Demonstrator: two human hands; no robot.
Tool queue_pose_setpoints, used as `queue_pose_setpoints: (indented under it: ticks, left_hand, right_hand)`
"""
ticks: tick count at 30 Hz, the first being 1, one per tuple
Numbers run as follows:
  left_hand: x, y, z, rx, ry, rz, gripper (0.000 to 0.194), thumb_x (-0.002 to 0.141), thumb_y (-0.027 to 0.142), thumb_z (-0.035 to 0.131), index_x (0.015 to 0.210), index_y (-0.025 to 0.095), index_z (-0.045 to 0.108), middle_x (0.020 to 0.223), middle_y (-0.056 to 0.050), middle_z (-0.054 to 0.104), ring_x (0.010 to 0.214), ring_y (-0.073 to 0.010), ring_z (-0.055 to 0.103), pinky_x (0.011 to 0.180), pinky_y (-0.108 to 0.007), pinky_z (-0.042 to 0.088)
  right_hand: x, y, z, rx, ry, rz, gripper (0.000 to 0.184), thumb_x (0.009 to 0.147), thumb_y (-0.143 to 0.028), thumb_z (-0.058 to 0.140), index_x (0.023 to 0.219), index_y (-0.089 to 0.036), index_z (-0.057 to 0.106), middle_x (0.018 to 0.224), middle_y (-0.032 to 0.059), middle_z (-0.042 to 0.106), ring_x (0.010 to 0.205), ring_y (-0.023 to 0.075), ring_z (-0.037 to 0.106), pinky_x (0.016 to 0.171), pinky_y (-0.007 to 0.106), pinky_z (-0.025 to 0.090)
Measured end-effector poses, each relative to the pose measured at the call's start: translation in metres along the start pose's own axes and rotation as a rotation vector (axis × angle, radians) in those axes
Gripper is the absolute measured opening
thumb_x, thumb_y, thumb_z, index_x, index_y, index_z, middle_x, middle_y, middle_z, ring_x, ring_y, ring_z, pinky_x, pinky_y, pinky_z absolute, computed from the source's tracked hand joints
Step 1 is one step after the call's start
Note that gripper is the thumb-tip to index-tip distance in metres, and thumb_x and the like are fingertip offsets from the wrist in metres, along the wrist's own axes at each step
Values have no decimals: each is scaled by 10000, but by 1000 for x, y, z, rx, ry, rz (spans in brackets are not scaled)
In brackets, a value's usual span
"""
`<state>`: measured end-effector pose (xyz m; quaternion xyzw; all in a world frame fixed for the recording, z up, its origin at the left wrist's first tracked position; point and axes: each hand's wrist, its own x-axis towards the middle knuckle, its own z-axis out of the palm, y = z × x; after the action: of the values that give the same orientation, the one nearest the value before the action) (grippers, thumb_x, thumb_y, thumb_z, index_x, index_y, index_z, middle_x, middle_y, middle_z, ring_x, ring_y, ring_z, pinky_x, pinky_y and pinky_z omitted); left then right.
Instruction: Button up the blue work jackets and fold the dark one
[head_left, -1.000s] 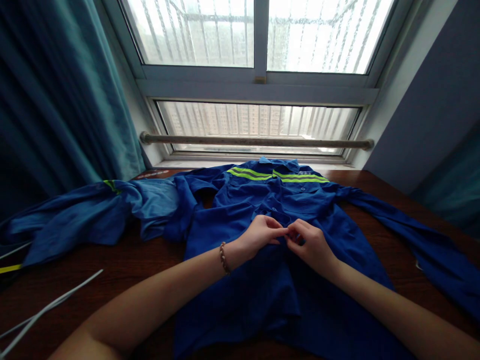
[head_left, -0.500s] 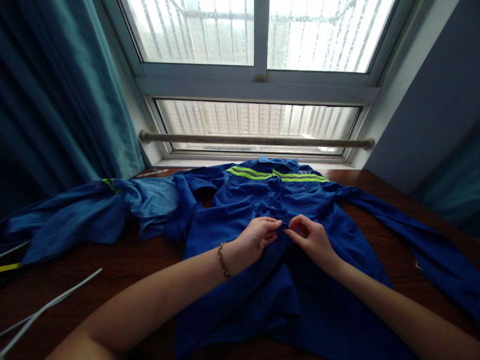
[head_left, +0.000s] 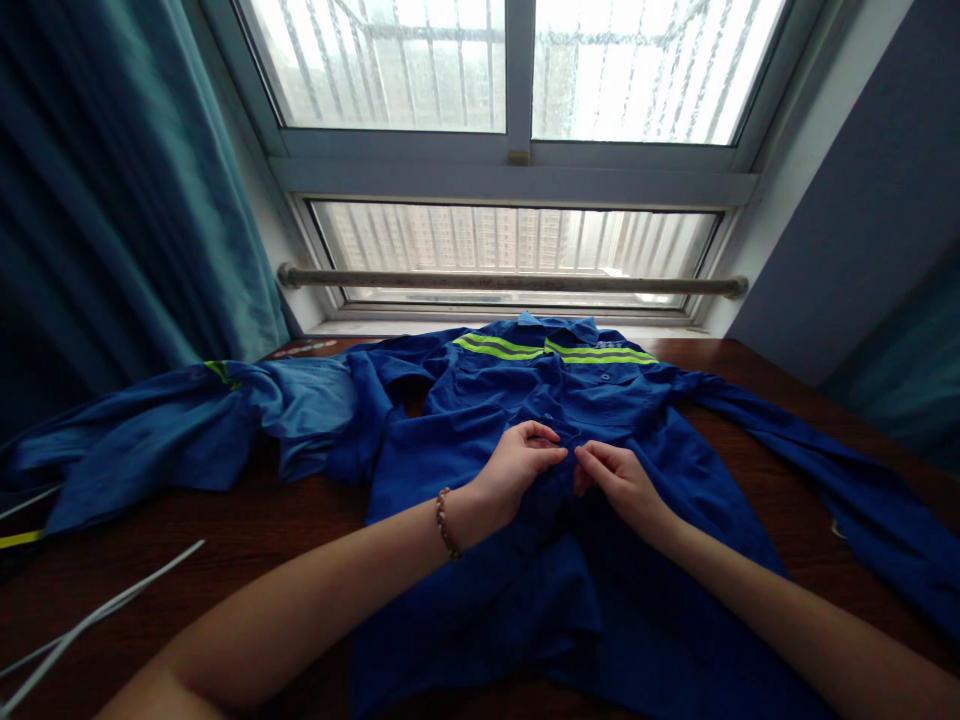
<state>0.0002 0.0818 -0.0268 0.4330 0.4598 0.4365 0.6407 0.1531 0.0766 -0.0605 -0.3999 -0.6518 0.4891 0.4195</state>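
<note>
Both the left hand (head_left: 516, 468) and the right hand (head_left: 621, 480), just apart near the frame's centre, narrowly pinch the front of a blue cloth jacket (head_left: 555, 575) with yellow-green chest bands (head_left: 501, 347). It lies spread from centre to bottom edge on a dark-brown wooden table (head_left: 255, 540).

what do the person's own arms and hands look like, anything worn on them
The left hand and right hand wear no gloves, and no sleeve shows on the left forearm or right forearm. A brownish bracelet, braided or beaded, is on the left wrist; the right wrist shows none. No rings can be made out.
</note>
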Motion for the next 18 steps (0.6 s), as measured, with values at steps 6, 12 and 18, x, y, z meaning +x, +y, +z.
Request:
queue_pose_setpoints:
  ticks: [6,12,18]
  left_hand:
    - [-2,8,-1,230,-135,96,210,584,123,632,763,130,524,699,-1,553,633,-89,508,566,-201,359]
    - [-16,18,1,445,-198,67,260,664,195,569,908,130,506,854,-47,548,744,-130,525,565,-218,414]
    - [-89,2,-32,899,-290,317,431,708,249,571,1120,196,455,1098,-62,546,1012,-180,507,910,-330,413]
  right_hand:
    - [8,-3,-9,196,-57,266,418,728,-537,529,610,-138,492,509,-10,507,442,75,464,459,198,352]
    - [-6,-52,-29,-583,-281,171,339,778,-479,484,753,-150,564,654,42,585,585,147,544,516,246,411]
    - [-93,-48,-18,-1305,-116,-1,462,693,-195,575,1149,-140,524,1031,122,583,917,270,552,766,390,469]
